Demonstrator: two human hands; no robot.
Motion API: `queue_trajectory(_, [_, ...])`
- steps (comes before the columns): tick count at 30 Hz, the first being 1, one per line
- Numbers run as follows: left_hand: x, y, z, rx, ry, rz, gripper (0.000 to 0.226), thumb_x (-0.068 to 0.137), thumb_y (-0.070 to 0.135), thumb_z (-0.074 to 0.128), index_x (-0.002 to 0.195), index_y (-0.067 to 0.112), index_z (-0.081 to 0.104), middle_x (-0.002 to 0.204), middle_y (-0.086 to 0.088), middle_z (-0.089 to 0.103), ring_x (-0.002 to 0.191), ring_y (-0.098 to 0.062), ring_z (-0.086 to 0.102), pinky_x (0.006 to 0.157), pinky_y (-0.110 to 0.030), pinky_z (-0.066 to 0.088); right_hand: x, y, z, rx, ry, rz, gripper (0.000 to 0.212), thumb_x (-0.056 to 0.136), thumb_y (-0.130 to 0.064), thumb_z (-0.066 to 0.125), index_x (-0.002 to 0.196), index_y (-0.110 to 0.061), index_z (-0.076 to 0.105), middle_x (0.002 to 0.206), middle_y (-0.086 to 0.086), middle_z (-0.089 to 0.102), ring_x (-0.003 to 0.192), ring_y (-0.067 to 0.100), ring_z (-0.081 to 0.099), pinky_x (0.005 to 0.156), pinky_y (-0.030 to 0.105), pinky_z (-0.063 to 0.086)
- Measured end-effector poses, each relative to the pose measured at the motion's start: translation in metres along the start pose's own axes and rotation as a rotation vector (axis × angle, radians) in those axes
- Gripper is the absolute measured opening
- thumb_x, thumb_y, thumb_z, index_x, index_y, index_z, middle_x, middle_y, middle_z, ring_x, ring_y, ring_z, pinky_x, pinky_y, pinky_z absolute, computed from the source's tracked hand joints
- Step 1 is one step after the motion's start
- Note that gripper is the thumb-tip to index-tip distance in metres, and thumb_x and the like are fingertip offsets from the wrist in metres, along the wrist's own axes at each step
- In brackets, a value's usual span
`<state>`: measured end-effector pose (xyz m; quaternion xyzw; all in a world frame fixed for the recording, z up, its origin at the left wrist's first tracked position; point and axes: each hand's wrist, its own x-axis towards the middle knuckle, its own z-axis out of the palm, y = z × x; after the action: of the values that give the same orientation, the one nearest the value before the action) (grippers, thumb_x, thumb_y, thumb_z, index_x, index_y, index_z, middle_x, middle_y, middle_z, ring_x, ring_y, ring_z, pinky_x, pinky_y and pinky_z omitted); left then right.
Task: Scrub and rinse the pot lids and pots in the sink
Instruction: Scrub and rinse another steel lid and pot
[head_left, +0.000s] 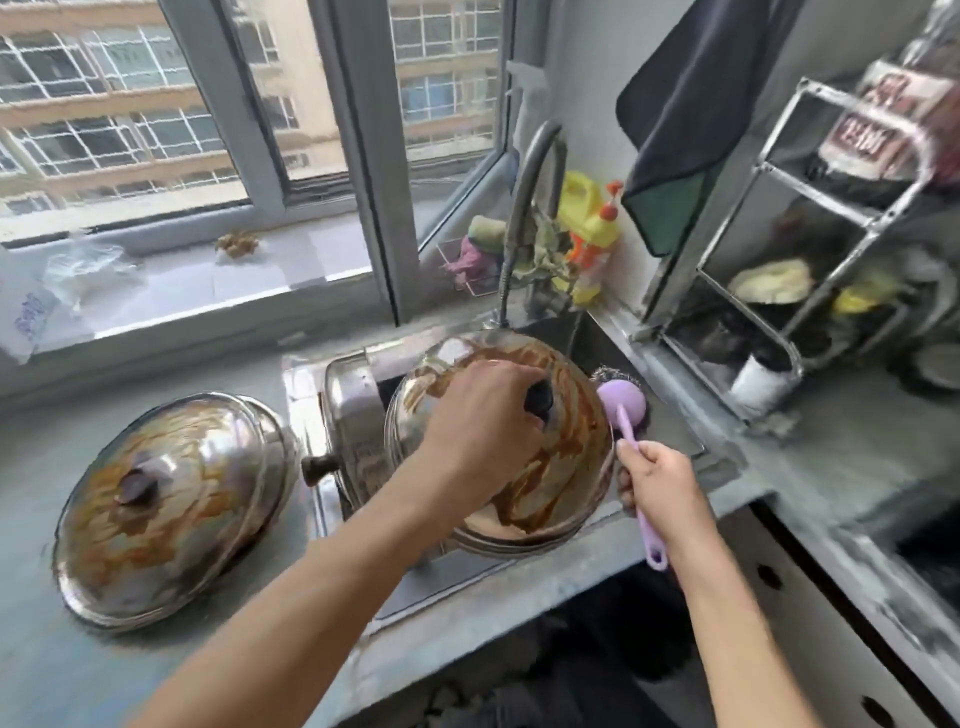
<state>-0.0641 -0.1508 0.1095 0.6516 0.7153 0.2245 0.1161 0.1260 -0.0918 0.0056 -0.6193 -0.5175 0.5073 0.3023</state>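
Steel lids (498, 447) — two, one pot (353, 415), one purple brush (631, 441), two hands

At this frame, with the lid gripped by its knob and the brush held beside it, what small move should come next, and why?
Probably bring the brush head left onto the lid and start scrubbing. The left hand grips the knob, holding the lid over the sink; brown streaks cover it, and the right hand holds the brush just off its rim.

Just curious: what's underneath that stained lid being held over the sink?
Behind the stained lid, a steel pot shows in the sink. What lies directly under it is hidden.
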Motion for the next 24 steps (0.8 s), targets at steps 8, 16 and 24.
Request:
queue_trajectory(8, [0.042, 0.013, 0.076, -0.202, -0.066, -0.108, 0.044, 0.082, 0.001, 0.071, 0.121, 0.019, 0.076, 0.121, 0.0, 0.075, 0.115, -0.018, 0.064, 0.103, -0.029, 0.046, 0.054, 0.033, -0.034, 0.353, 0.081, 0.309, 0.015, 0.098, -0.019, 0.058, 0.089, -0.009, 0.065, 0.082, 0.013, 0.069, 0.07, 0.024, 0.066, 0.072, 0.031, 0.058])
queue_trajectory(16, [0.101, 0.004, 0.145, -0.43, -0.009, -0.42, 0.042, 0.078, 0.013, 0.084, 0.118, 0.026, 0.077, 0.114, 0.003, 0.077, 0.106, -0.012, 0.069, 0.1, -0.028, 0.053, 0.141, 0.037, -0.052, 0.302, 0.102, 0.384, 0.03, 0.103, -0.018, 0.049, 0.12, 0.005, 0.06, 0.103, 0.014, 0.063, 0.095, 0.023, 0.057, 0.092, 0.032, 0.047])
queue_trajectory(24, [0.103, -0.026, 0.17, -0.487, 0.26, -0.752, 0.032, 0.098, 0.025, 0.062, 0.128, 0.015, 0.067, 0.118, 0.004, 0.065, 0.111, -0.013, 0.06, 0.098, -0.03, 0.047, 0.212, 0.028, -0.031, 0.222, 0.074, 0.489, 0.031, 0.102, -0.013, 0.049, 0.121, 0.009, 0.058, 0.099, 0.01, 0.054, 0.083, 0.021, 0.051, 0.055, 0.027, 0.039])
